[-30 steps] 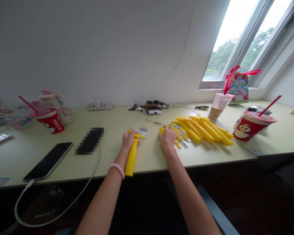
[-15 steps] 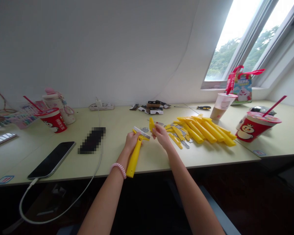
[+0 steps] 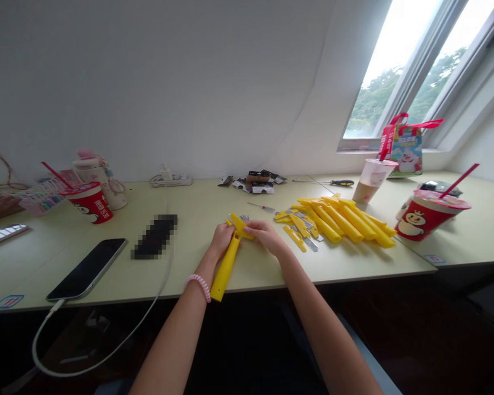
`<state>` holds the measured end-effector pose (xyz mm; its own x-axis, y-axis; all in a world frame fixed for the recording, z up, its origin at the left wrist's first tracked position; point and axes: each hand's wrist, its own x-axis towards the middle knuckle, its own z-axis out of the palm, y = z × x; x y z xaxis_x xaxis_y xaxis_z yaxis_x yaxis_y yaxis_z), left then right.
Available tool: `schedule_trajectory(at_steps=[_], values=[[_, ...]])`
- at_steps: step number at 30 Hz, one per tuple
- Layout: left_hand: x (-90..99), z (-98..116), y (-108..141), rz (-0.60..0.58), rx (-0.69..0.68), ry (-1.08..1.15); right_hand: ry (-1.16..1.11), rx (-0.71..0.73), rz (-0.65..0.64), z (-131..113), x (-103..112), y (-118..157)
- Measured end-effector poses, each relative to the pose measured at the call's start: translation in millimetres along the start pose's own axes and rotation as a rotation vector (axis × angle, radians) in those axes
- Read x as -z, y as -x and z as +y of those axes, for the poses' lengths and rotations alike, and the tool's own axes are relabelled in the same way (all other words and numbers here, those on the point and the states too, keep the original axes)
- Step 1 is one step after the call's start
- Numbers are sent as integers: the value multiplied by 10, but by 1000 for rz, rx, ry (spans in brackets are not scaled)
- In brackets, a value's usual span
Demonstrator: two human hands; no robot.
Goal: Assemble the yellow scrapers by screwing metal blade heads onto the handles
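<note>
My left hand (image 3: pixel 221 240) is closed round the head end of a yellow scraper (image 3: pixel 225 270), whose handle points down toward the table's front edge. In the fingers of my right hand (image 3: pixel 267 236) is a yellow cover piece (image 3: pixel 239 223), laid against the scraper's head. Most of the metal blade is hidden beneath it. Small screws (image 3: pixel 244 218) lie in a heap just behind the hands. To the right are loose yellow cover pieces (image 3: pixel 295 238) and flat metal blades (image 3: pixel 312 244), beside a stack of yellow scraper handles (image 3: pixel 346 222).
A small screwdriver (image 3: pixel 262 207) lies behind my right hand, and a larger screwdriver (image 3: pixel 340 182) farther back. Cups (image 3: pixel 430 219) stand right. A phone (image 3: pixel 88 269) with a cable (image 3: pixel 164 280) lies left. Another person's hand (image 3: pixel 2 207) shows at the far left.
My right hand has moved left and down, bringing the yellow cover piece from beside the scraper onto its head, over the blade. The small screwdriver is now in fuller view.
</note>
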<state>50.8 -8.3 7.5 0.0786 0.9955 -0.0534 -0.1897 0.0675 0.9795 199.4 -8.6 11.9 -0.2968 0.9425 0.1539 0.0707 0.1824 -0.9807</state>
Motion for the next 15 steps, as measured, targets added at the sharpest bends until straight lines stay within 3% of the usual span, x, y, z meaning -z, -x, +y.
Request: schedule_trajectory(at_steps=[8, 15], values=[[-5, 29, 19, -21, -5, 8, -346, -152, -53, 12, -41, 5], [-22, 64, 50, -28, -25, 2, -377, -139, -39, -54, -65, 34]])
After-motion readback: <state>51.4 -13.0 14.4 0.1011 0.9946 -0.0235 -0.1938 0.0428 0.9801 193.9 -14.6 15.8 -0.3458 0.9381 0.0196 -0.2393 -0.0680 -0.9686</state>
